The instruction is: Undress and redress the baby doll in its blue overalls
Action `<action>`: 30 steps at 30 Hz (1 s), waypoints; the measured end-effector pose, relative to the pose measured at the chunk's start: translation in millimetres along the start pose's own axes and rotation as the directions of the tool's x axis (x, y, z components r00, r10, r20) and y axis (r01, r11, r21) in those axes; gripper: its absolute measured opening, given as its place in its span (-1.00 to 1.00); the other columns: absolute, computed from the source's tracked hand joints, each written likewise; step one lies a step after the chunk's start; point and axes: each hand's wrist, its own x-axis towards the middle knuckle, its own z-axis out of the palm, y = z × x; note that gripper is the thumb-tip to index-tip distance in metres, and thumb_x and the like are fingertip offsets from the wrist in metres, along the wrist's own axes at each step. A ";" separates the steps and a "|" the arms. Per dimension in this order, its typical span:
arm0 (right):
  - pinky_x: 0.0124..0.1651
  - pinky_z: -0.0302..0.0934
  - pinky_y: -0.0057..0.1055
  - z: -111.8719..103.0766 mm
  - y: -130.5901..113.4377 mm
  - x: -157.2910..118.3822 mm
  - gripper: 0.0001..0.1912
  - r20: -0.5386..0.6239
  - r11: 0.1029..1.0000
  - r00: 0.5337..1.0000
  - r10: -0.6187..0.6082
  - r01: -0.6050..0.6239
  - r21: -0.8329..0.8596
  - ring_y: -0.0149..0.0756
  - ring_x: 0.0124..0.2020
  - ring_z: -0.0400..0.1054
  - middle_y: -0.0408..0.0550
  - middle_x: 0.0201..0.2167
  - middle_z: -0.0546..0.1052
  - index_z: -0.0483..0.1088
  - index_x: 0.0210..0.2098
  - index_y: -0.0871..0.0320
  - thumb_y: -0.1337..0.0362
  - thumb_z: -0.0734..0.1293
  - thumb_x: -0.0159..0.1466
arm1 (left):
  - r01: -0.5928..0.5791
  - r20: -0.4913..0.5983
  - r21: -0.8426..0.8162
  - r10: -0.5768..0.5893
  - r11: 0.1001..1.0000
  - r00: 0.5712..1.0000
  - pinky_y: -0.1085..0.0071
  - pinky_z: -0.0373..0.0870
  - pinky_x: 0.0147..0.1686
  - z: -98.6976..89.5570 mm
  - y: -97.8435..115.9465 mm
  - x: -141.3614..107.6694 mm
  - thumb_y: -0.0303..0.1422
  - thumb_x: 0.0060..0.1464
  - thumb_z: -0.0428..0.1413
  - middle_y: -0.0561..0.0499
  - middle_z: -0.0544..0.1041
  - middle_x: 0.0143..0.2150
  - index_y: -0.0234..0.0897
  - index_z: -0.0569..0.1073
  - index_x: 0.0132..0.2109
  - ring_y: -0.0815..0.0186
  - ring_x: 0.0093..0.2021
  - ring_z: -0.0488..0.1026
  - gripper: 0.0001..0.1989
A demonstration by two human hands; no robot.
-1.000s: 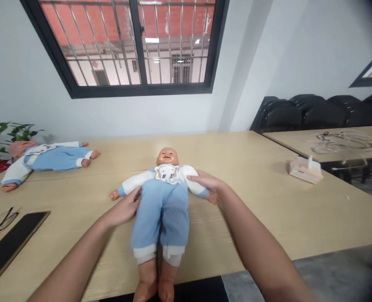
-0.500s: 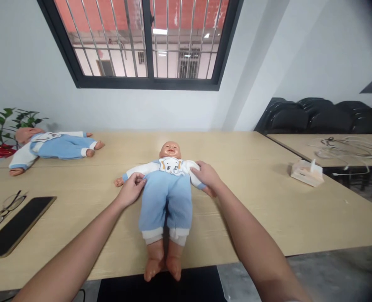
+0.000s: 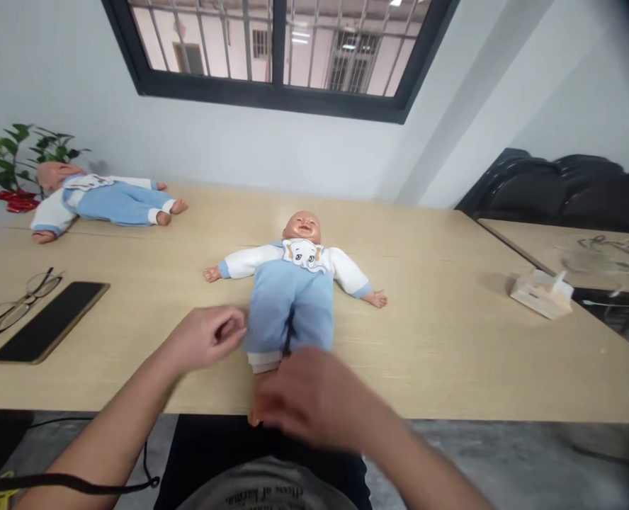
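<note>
A baby doll (image 3: 293, 290) in blue trousers and a white top with an elephant-face bib lies on its back on the table, arms spread and head toward the window. Beside its leg on the left, my left hand (image 3: 208, 336) has its fingers curled in toward the thumb, with a dark hollow between them and nothing visible inside. The fingertips are right by the trouser edge; touching or apart, I cannot tell. My right hand (image 3: 314, 397), smeared by motion, is over the doll's lower legs and hides most of the feet. Whether it touches them is unclear.
A second similar doll (image 3: 117, 202) lies at the far left by a potted plant (image 3: 14, 156). Glasses (image 3: 20, 304) and a black phone (image 3: 52, 322) lie at left on the table (image 3: 442, 340). A tissue box (image 3: 542, 294) stands right. Black chairs (image 3: 548, 188) are stacked behind.
Both hands have left the doll's arms and moved down toward its legs. The doll's arm on the right now lies stretched outward. The view has tilted downward, showing my shirt.
</note>
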 end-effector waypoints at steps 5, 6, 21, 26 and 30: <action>0.14 0.31 -0.08 50.4 -58.4 -29.4 -0.66 -0.068 0.958 0.981 0.180 -0.190 -0.217 -0.12 -0.16 0.41 -0.05 -0.25 0.54 0.45 0.02 0.12 0.17 0.48 0.30 | -0.094 0.028 0.198 0.090 0.976 0.996 0.42 0.25 -0.35 29.2 9.5 -42.5 -0.29 0.25 0.14 0.09 0.51 -0.32 -0.18 0.42 -0.15 0.32 -0.36 0.46 -0.91; 0.21 0.28 -0.05 55.6 -59.8 -30.0 -0.75 -0.106 0.938 0.971 0.216 -0.236 -0.253 -0.14 -0.19 0.40 -0.07 -0.29 0.52 0.45 -0.02 0.11 0.24 0.45 0.32 | -0.099 0.004 0.232 0.101 0.968 0.995 0.41 0.26 -0.34 33.3 12.2 -44.1 -0.28 0.27 0.13 0.08 0.52 -0.31 -0.18 0.43 -0.15 0.31 -0.34 0.48 -0.91; 0.34 0.30 0.00 66.0 -57.3 -31.8 -0.73 -0.456 0.933 0.829 0.323 -0.359 0.009 -0.13 -0.05 0.52 0.04 -0.15 0.58 0.34 0.12 0.12 0.35 0.24 0.44 | -0.295 -0.381 0.284 0.390 0.912 0.839 0.41 0.36 -0.32 57.5 48.1 -46.7 -0.49 0.26 0.11 0.07 0.58 -0.33 -0.18 0.40 -0.16 0.34 -0.36 0.52 -0.90; 0.16 0.45 -0.10 70.9 -58.9 -43.6 -0.67 -0.452 0.898 0.779 0.434 -0.414 0.149 -0.03 0.25 0.39 0.17 0.13 0.54 0.33 0.15 0.11 0.33 0.26 0.40 | -0.022 -0.322 0.087 0.049 0.996 0.946 0.43 0.33 -0.40 58.7 52.4 -48.8 -0.37 0.27 0.09 0.06 0.51 -0.29 -0.19 0.36 -0.13 0.35 -0.41 0.45 -0.95; 0.17 0.43 -0.07 73.7 -60.2 -42.8 -0.68 -0.470 0.907 0.779 0.416 -0.395 0.147 -0.02 0.23 0.40 0.17 0.10 0.55 0.35 0.14 0.11 0.33 0.26 0.40 | 0.096 -0.281 0.047 -0.080 0.994 0.956 0.42 0.31 -0.37 64.4 57.8 -45.7 -0.40 0.26 0.06 0.09 0.45 -0.35 -0.19 0.35 -0.23 0.33 -0.39 0.43 -0.95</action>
